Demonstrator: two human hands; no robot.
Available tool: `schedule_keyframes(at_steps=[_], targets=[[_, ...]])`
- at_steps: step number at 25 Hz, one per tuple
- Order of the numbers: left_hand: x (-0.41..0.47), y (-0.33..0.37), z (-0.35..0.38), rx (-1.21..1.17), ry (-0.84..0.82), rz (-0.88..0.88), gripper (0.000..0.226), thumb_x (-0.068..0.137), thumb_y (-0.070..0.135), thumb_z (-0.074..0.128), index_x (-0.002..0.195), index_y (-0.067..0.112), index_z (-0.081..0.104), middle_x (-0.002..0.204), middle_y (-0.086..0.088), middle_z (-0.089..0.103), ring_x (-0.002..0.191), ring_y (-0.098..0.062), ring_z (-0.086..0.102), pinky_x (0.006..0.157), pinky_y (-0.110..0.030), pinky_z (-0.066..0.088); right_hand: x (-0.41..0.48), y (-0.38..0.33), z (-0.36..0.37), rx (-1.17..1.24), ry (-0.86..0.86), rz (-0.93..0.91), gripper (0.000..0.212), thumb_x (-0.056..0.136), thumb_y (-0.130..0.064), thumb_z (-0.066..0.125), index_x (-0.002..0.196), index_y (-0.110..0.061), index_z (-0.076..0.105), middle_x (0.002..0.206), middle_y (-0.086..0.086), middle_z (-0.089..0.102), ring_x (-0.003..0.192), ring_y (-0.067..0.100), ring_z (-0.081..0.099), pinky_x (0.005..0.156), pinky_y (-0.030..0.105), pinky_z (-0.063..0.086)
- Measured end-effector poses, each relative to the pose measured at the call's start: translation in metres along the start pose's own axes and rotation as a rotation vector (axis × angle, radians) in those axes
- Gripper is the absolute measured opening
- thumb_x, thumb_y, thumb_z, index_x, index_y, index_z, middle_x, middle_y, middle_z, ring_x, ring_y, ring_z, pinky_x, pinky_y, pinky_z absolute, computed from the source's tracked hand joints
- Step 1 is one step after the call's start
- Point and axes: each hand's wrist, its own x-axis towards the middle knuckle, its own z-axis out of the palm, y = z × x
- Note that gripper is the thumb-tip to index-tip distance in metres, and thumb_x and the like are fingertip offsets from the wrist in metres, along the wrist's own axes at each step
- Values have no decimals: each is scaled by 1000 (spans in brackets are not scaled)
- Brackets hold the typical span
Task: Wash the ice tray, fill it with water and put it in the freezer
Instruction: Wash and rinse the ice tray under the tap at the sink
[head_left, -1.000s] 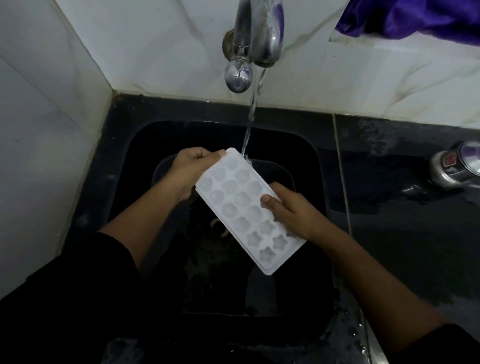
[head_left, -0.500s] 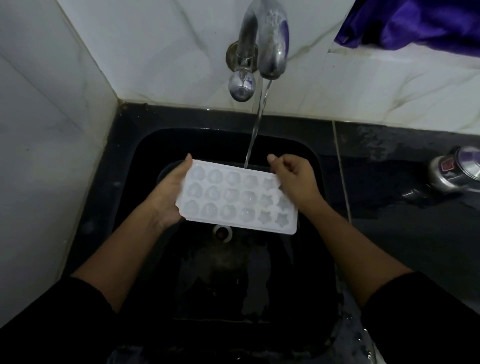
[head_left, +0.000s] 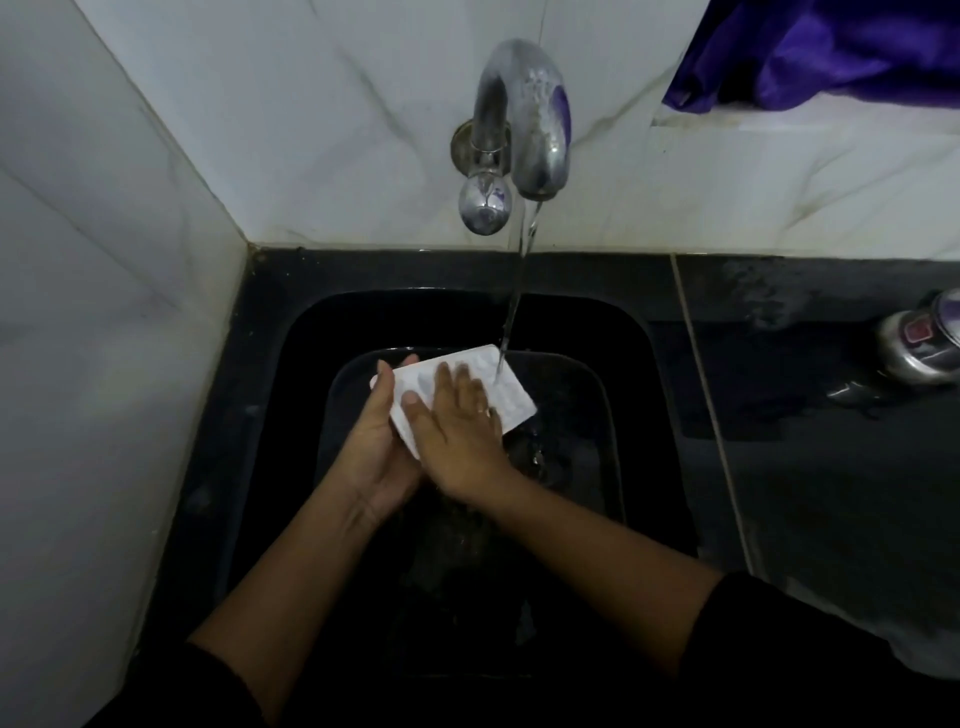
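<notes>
1. Head view, holding: the tray is over the sink, tilted, its far right corner under the stream from the tap. I judge it is held there so the water lands on it and runs off into the sink, not onto the table.
2. The left hand cradles the tray from below at its left end, palm up, thumb straight against the near edge. It looks like the support. Most of its fingers are hidden under the tray, so I cannot tell how far they curl.
3. The right hand lies flat on top, its fingers straight and spread, gripping nothing. It presses the tray down onto the left palm, probably to rub the upper face clean.
4. Stage, as a judgement: this is the washing. Filling and the freezer are not yet done.
5. Counts: one tray, two hands, one tap, one stream, one sink. The tray's cells cannot be counted, since the right hand covers most of them.
6. Elsewhere: one steel pot stands on the table at the right edge, well apart from the sink, and one purple cloth hangs at the top right.
</notes>
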Motion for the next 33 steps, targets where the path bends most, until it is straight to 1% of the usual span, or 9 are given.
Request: schedule_keyframes(at_steps=[2,6,11,16,18,21,27,29,33], targets=[[2,-7,1,27,-9,15,51,107,59,35,127,29,72,129,-11,75,104,-27,78,81,-47,66,9,13,-13,-44,2,-49,67,109,-52,28,166,-22,6,174,7,-5,159,33,-8,126,59,-1],[-4,-27,7,138,-100,27,54,107,58,32,143,30,62,142,-9,68,130,-30,66,109,-52,52,62,58,-64,15,142,428,76,106,-61,23,165,-16,11,171,19,10,156,42,11,124,63,10],[12,-20,7,107,-25,55,61,106,61,37,152,25,54,146,-12,65,132,-31,65,109,-52,52,6,18,-9,33,-35,-37,74,108,-57,26,166,-17,6,173,11,-2,160,31,-4,127,54,1],[-3,-44,14,135,-74,-13,56,107,57,34,150,28,55,143,-11,67,135,-33,61,117,-56,43,51,56,-68,-221,51,197,63,106,-36,47,160,-17,22,165,32,14,153,52,13,122,63,19],[2,-40,14,115,-37,12,51,107,58,36,144,31,59,141,-10,69,131,-32,64,111,-55,47,34,36,-53,-141,74,109,56,109,-39,37,158,-13,29,165,29,18,155,47,13,123,59,18],[9,-29,14,57,18,71,48,107,59,37,137,32,63,143,-6,67,125,-26,68,102,-50,54,-2,9,-22,41,-95,-84,68,110,-51,25,166,-19,6,174,9,-4,160,28,-9,128,50,-2],[-4,-35,17,190,-97,36,59,107,61,32,139,26,67,141,-13,68,128,-30,67,113,-52,47,52,68,-67,40,111,264,80,99,-65,15,164,-19,21,172,14,10,158,40,6,123,61,7],[6,-30,17,129,-34,54,56,106,62,38,139,28,67,140,-12,69,129,-31,66,111,-52,50,25,40,-37,-49,39,61,63,109,-47,25,164,-16,20,172,15,6,159,39,1,127,55,5],[7,-28,14,150,-2,34,56,104,64,38,145,32,58,140,-8,70,128,-31,67,110,-55,50,12,32,-26,-177,-22,-79,63,106,-52,19,164,-30,15,174,7,-3,159,35,-4,127,55,5]])
